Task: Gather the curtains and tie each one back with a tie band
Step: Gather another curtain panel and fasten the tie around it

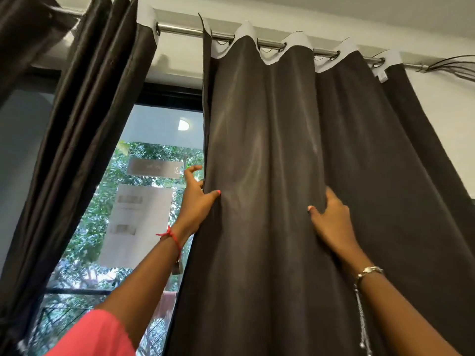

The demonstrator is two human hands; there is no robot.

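Curtain [270, 163] of dark, matte, softly pleated cloth is hanging between left hand [196, 201], which is pinching its edge, and right hand [332, 222], seemingly clutching a rounded fold.

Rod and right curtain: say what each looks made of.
Rod: looks like metal with a polished silver finish, shown by the bright highlights along it. Right curtain: dark brown cloth, mostly matte with a faint sheen, hanging in soft folds. The fibre cannot be told.

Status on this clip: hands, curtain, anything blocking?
Left hand grips curtain edge. Right hand grips a fold. Spread along rod, untied. No tie band visible.
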